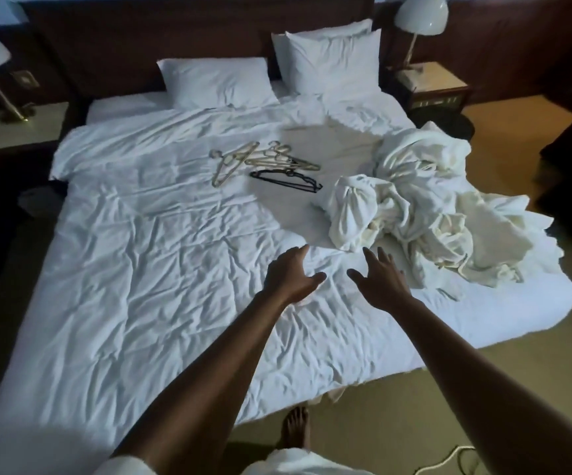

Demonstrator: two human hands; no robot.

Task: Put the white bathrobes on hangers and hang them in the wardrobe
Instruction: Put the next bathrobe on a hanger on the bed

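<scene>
A heap of crumpled white bathrobes (425,214) lies on the right side of the bed (140,269), reaching its right edge. Several pale hangers (257,161) and a black hanger (288,180) lie in the bed's middle, left of the heap. Both my arms stretch out over the bed. My left hand (291,274) hovers with fingers spread and holds nothing. My right hand (378,277) is likewise spread and empty, its fingertips just short of the heap's near edge. No wardrobe is in view.
Two white pillows (329,60) lean on the dark headboard. Bedside tables with white lamps (418,15) stand on both sides. Beige floor (380,406) runs along the bed's right side and foot, with my bare foot (296,428) and a pale cord (449,457) on it.
</scene>
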